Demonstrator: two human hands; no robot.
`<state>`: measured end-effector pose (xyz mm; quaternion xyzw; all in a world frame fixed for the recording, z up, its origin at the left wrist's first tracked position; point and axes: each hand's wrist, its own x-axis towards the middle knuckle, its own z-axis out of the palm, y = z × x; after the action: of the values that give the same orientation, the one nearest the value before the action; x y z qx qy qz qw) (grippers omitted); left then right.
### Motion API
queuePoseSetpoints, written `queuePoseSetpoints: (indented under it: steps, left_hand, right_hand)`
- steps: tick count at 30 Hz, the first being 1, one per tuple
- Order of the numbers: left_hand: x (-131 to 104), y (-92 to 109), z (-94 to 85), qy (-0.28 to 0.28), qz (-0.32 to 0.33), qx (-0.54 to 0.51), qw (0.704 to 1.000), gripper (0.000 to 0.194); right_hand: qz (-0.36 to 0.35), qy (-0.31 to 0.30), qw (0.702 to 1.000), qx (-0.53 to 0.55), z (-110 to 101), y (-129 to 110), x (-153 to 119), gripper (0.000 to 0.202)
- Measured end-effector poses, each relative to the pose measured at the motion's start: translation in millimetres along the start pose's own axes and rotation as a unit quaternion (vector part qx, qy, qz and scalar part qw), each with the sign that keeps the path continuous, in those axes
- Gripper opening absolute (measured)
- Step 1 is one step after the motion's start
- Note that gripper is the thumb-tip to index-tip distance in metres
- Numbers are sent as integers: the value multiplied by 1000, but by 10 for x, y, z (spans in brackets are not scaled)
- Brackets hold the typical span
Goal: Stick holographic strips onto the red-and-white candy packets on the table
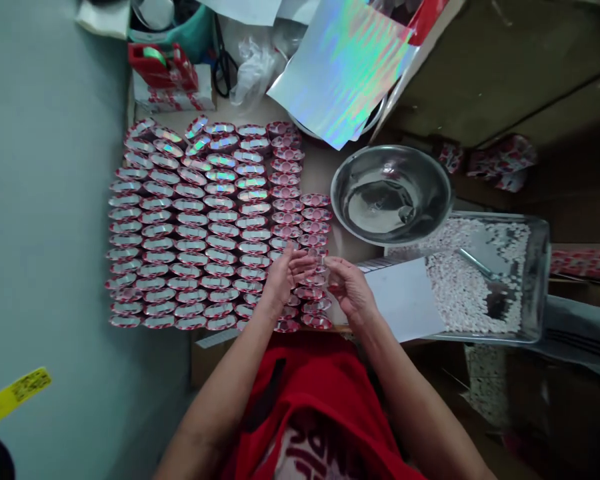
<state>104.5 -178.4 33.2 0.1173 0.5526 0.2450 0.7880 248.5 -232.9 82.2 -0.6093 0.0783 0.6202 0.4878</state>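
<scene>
Many small oval red-and-white packets (222,228) stand in tight columns on the table. Most of the columns show pale tops, while the packets at the right (316,226) show pink round centres. Over the front right part of these columns is my left hand (290,272), palm turned up and fingers spread, with nothing visible in it. Just right of it, my right hand (347,283) has its thumb and forefinger pinched near the left fingertips; something tiny and clear may be between them, too small to name. A white sheet (407,299) lies right of my right hand.
A steel bowl (393,193) sits behind the sheet. At the right, a metal tray (543,280) holds small white pieces and a metal rod (475,263). Farther back are a red tape dispenser (163,70), black scissors (224,63), a plastic bag (255,70) and shiny sheets (343,67).
</scene>
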Motion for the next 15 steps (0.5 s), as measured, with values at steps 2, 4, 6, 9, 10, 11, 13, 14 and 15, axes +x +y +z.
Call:
queuePoseSetpoints:
  steps: [2,4,6,9,10,11,13,14,15]
  left_hand:
    - [30,82,-102,3,-3,6,1000,66]
    - [34,156,-205,-17,3,3,1000,65]
    - [18,219,-303,-35,6,3,999,63]
    - [-16,282,-419,-42,13,15,999,55]
    - [-24,294,-446,-37,17,20,999,52]
    - [-27,302,-466,-30,21,26,999,50]
    - [-17,311,-488,-10,28,39,999,49]
    - [-2,316,-491,3,33,46,998,48]
    - [21,323,-489,18,40,55,998,47]
  right_hand:
    - [3,3,1000,-6,143,40,-47,40]
    - [0,6,1000,-9,275,68,-84,38]
    - [2,12,1000,-13,388,93,-86,39]
    - [3,18,1000,-20,496,135,-28,40]
    - [1,19,1000,-21,513,152,2,40]
    - [-1,21,1000,-21,521,172,34,41]
    - [-6,26,999,-26,519,222,106,40]
    - [-16,33,999,-35,515,252,149,40]
    - [-35,42,997,-49,512,282,199,38]
